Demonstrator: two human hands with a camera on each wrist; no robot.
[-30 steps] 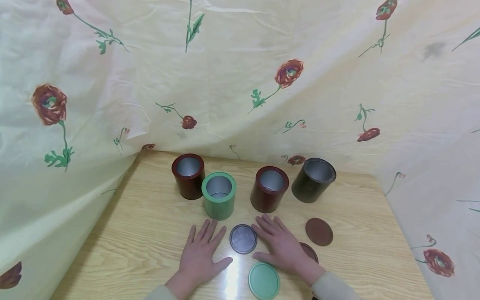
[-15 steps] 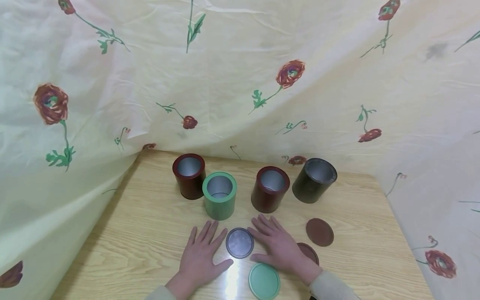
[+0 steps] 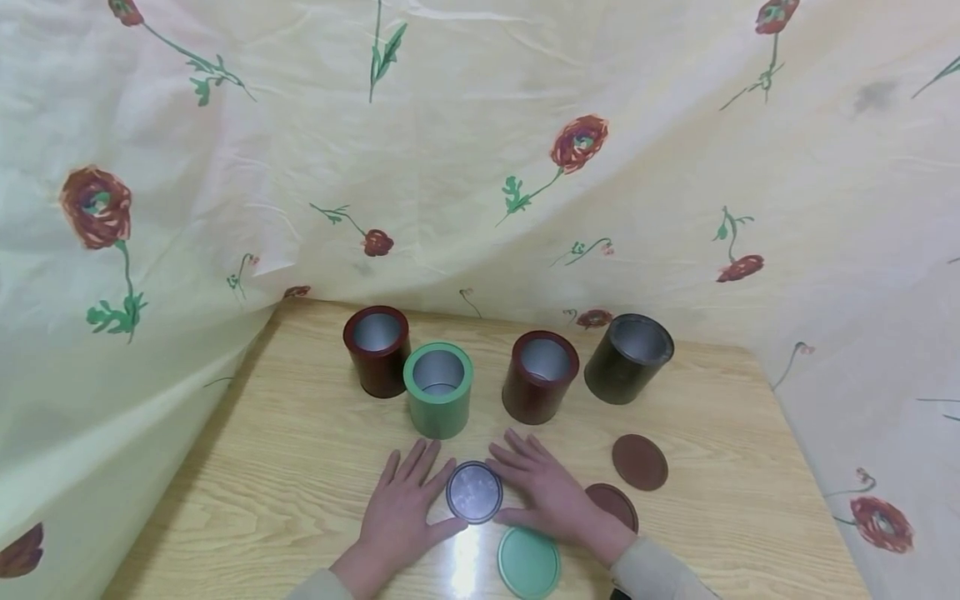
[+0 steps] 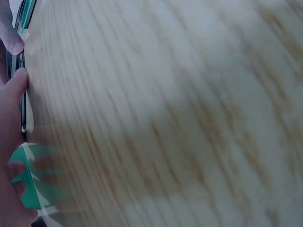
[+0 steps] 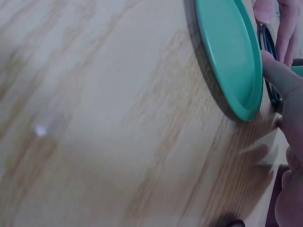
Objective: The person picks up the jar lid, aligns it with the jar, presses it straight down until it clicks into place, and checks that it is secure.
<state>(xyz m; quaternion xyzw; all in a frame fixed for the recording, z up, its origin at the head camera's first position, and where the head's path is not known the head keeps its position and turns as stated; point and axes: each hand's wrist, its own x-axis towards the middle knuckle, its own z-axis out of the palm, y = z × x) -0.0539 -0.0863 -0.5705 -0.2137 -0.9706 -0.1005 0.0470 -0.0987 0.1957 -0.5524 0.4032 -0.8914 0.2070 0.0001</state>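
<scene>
A round dark-rimmed grey lid (image 3: 474,493) lies flat on the wooden table between my two hands. My left hand (image 3: 397,518) is spread palm down, its index finger and thumb at the lid's left edge. From the other side, my right hand (image 3: 551,497) lies with straight fingers, index finger and thumb at the right edge. A green lid (image 3: 528,564) lies just below the right hand; the right wrist view shows its raised rim. A brown lid (image 3: 615,506) is partly hidden behind the right wrist. Another brown lid (image 3: 640,462) lies farther right.
Several open canisters stand behind the hands: a dark red canister (image 3: 382,372), a green canister (image 3: 439,418), a second dark red canister (image 3: 532,400) and a black canister (image 3: 617,375). A flowered cloth (image 3: 450,167) hangs behind and beside the table.
The grey lid has slid left and slightly toward me, away from the right side and up against the left hand. The right hand has shifted left with it; the left hand stays nearly in place.
</scene>
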